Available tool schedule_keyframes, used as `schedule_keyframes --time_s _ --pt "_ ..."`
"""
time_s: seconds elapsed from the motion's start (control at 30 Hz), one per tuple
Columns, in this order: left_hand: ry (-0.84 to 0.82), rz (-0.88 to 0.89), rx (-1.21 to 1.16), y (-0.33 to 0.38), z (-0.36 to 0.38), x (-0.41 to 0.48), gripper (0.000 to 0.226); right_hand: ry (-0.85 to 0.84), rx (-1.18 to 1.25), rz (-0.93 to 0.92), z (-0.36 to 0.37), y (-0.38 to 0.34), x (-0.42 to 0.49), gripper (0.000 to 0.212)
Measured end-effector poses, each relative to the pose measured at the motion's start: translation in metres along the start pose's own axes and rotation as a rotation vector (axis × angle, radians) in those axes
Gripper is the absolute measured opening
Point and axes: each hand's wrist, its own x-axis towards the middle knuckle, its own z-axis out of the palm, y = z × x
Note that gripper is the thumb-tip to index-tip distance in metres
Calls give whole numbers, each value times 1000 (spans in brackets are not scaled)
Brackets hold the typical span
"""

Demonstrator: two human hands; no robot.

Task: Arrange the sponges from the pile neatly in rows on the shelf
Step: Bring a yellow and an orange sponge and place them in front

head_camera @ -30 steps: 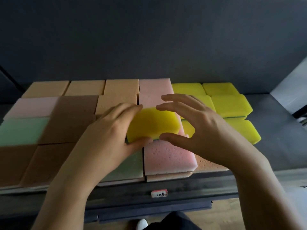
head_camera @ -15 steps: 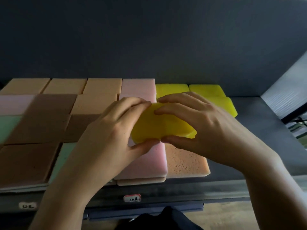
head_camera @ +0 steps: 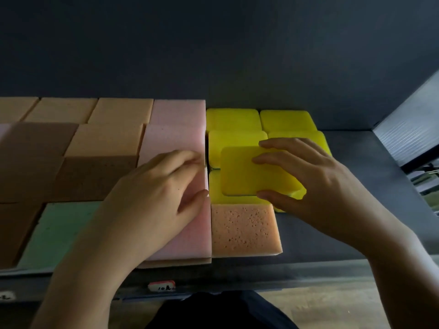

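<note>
While the left hand (head_camera: 156, 193) lies loose and empty on the pink sponge (head_camera: 175, 141), the right hand (head_camera: 320, 186) pinches the yellow sponge (head_camera: 247, 172) between thumb and fingers (head_camera: 280, 160), askew above the yellow rows (head_camera: 232, 119); let go like this, it would probably settle crooked and nudge those behind it.

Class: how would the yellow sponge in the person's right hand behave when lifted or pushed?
Probably light: the right hand holds the yellow sponge by fingertips and thumb alone. Likely soft, as its rounded foam edges suggest. Unlikely to roll: it is a flat slab.
</note>
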Motion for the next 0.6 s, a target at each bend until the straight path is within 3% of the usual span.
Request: schedule_keyframes --time_s 0.37,0.6 --pt "-58 -16 -34 0 -1 1 54 -63 33 -20 15 0 -2 49" --pt "-48 -13 -30 -1 -1 1 44 -70 53 -26 11 -3 -2 51"
